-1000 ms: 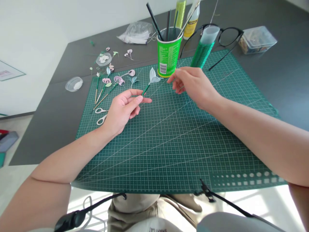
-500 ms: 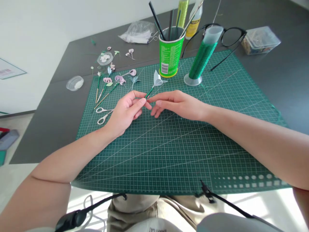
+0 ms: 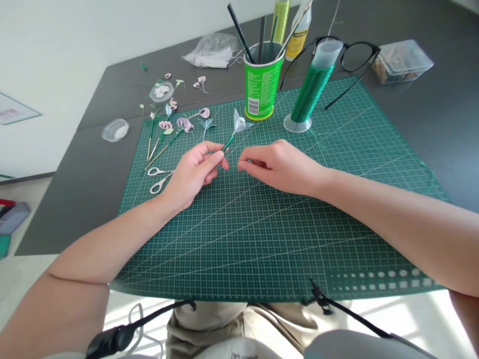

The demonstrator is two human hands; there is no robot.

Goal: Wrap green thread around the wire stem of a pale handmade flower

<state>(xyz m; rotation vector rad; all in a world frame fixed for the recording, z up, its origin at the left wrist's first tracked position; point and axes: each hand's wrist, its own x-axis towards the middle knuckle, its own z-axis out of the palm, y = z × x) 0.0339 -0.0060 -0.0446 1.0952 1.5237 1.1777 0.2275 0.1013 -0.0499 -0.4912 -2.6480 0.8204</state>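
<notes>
My left hand [image 3: 192, 172] pinches the green stem of a small white paper flower [image 3: 238, 122], which points up and right over the green cutting mat [image 3: 262, 229]. My right hand [image 3: 280, 164] sits just to its right with fingers curled in a pinch close to the stem's lower end; what it holds, perhaps a thin thread, is too fine to name. A cone of green thread [image 3: 310, 89] stands behind my right hand.
A green cup [image 3: 262, 82] of tools stands at the mat's far edge. Several finished pink flowers [image 3: 175, 124] and small scissors [image 3: 159, 178] lie at the left. Black glasses [image 3: 352, 55], a plastic box [image 3: 402, 60], small lids and a plastic bag sit on the grey table.
My right hand came back from the thread cone towards my left hand, then curled its fingers into a pinch beside the stem. The left hand stayed nearly still with the flower.
</notes>
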